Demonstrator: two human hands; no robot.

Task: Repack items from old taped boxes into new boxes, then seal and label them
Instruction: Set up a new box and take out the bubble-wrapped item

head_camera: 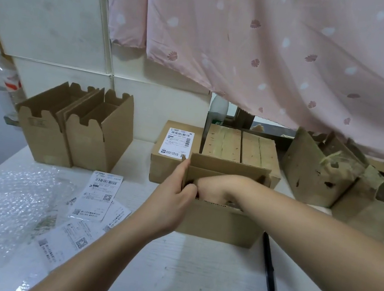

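**Both hands at the one open box**

I see one open box (pixel 218 223) mid-bench (pixel 188 284). My left hand (pixel 171 200) grips its left wall, fingers curled over the edge. My right hand (pixel 211 189) dips inside with its fingers hidden, so I cannot tell its grip. Two empty boxes (pixel 70 135) stand at the left, one labelled box (pixel 164 166) sits behind, about four loose labels (pixel 101 196) lie to the left, and one pen (pixel 268 265) lies to the right.
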